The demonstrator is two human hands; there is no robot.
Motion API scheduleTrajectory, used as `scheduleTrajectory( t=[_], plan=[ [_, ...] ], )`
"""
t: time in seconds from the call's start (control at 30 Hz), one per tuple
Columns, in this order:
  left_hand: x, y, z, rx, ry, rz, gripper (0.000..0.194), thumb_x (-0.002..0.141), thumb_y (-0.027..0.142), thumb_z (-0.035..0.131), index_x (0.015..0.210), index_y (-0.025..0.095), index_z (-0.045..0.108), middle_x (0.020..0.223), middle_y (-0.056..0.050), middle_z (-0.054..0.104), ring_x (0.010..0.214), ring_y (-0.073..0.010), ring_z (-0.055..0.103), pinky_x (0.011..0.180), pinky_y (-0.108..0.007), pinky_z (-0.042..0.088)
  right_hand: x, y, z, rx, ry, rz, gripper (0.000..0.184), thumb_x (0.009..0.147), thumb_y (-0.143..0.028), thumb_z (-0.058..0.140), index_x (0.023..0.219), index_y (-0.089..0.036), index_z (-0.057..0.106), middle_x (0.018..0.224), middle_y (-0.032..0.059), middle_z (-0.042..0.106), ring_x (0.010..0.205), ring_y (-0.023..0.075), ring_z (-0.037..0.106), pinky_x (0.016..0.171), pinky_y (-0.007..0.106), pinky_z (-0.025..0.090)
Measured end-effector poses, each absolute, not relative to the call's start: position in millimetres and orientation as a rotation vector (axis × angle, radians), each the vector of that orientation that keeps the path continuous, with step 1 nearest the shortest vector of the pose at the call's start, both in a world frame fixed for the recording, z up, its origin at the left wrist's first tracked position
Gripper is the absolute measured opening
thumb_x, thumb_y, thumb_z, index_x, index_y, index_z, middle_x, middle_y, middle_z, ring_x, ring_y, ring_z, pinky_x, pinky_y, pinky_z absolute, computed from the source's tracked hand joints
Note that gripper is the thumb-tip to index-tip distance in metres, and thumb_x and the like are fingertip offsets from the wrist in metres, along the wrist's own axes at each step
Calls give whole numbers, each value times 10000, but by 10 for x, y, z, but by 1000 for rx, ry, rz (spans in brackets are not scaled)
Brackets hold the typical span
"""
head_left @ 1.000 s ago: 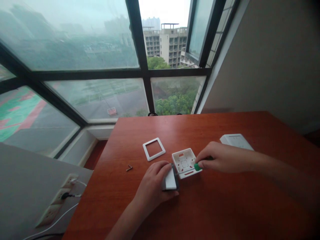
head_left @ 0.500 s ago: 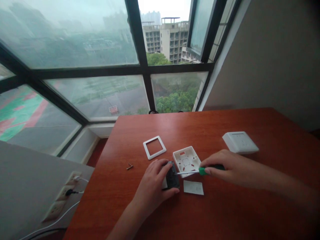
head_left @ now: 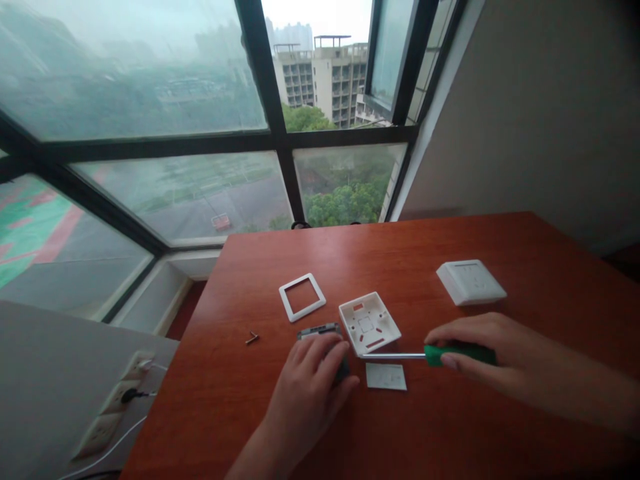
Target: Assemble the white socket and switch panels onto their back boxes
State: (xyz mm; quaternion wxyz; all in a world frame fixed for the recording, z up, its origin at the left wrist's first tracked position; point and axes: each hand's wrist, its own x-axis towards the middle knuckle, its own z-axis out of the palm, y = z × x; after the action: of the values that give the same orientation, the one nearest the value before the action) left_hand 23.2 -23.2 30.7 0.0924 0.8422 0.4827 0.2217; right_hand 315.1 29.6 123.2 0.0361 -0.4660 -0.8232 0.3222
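My left hand (head_left: 315, 373) is closed over a dark grey socket module (head_left: 320, 330), covering most of it. In my right hand (head_left: 475, 347) is a screwdriver with a green handle (head_left: 460, 354); its metal shaft points left, and the tip ends a little to the right of my left hand. Just beyond the shaft lies an open white back box (head_left: 370, 325), its hollow side up. A flat white cover plate (head_left: 386, 377) rests on the table below the shaft. Farther back is a white square frame (head_left: 303, 297).
Two small screws (head_left: 253, 338) lie left of my left hand. An assembled white wall socket (head_left: 471, 282) sits at the right on the reddish wooden table (head_left: 390, 253). Windows (head_left: 200, 187) rise behind the table, and wall outlets with plugged cables (head_left: 123, 393) are at lower left.
My right hand has drawn the screwdriver back to the right, its tip leaving the module. My left hand has turned the module, so a different side shows. The view has shifted slightly.
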Motion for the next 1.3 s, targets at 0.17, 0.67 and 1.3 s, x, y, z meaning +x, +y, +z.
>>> scheduleTrajectory(
  t=[0.17, 0.67, 1.3],
  plan=[
    [631, -330, 331, 2742, 1180, 329, 71, 906, 166, 572, 966, 188, 604, 953, -42, 649, 820, -215, 599, 696, -356, 516, 3275, 314, 1192, -1450, -2467, 895, 304, 896, -446, 541, 1059, -273, 730, 1079, 49, 733, 1004, 269, 661, 794, 339, 539],
    [636, -338, 438, 2741, 1179, 210, 72, 901, 132, 544, 950, 185, 539, 899, -25, 601, 767, -193, 583, 603, -302, 466, 3238, 425, 1098, -1505, -2331, 998, 339, 904, -453, 520, 1103, -251, 704, 1092, 56, 726, 992, 256, 660, 865, 369, 513],
    [-187, 447, 484, 2441, 1894, 159, 202, 919, 99, 424, 1017, 179, 582, 1066, -89, 620, 918, -236, 637, 746, -346, 532, 2818, 297, 999, -1380, -2432, 1049, 291, 925, -344, 499, 1113, -241, 696, 1135, 65, 710, 1016, 244, 651, 889, 369, 485]
  ],
)
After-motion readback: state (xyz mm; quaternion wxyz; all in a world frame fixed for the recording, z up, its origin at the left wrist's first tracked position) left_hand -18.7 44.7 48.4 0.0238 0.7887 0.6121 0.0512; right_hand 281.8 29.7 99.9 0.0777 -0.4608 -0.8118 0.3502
